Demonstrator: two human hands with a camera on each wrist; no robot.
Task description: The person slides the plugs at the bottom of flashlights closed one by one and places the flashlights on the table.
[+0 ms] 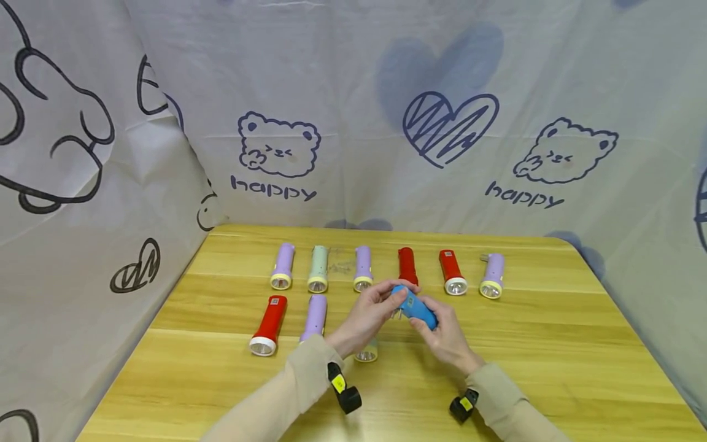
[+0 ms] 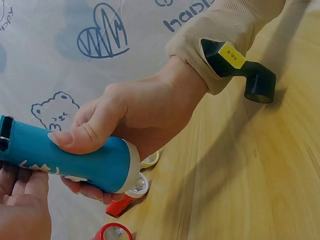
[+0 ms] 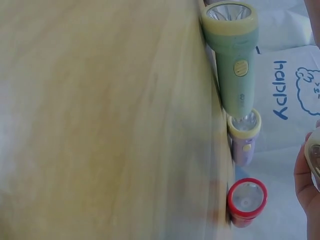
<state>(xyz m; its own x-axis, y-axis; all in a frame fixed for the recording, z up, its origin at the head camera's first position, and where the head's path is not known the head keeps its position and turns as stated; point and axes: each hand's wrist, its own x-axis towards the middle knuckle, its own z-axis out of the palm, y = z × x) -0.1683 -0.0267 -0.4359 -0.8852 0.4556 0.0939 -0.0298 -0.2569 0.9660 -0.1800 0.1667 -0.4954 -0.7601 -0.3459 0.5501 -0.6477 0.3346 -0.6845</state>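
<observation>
Both hands hold a blue flashlight (image 1: 418,310) above the table. My right hand (image 1: 448,336) grips its body near the white-rimmed head, thumb along the side, as the left wrist view shows. At the tail end, my left hand (image 1: 366,314) pinches it between thumb and fingers; metal plug prongs (image 1: 399,314) stick out there. In the left wrist view, the left fingers (image 2: 30,200) lie under the flashlight's tail. A pale green flashlight (image 1: 367,352) lies below the left wrist, partly covered by it. The right wrist view catches only the held flashlight's rim at its right edge.
A back row of flashlights holds purple (image 1: 283,266), green (image 1: 318,269) and red (image 1: 453,272) ones. The rightmost purple flashlight (image 1: 492,275) has its plug out. Nearer lie a red flashlight (image 1: 269,325) and a purple flashlight (image 1: 315,316). Printed cloth (image 1: 353,80) hangs behind the wooden table (image 1: 552,344).
</observation>
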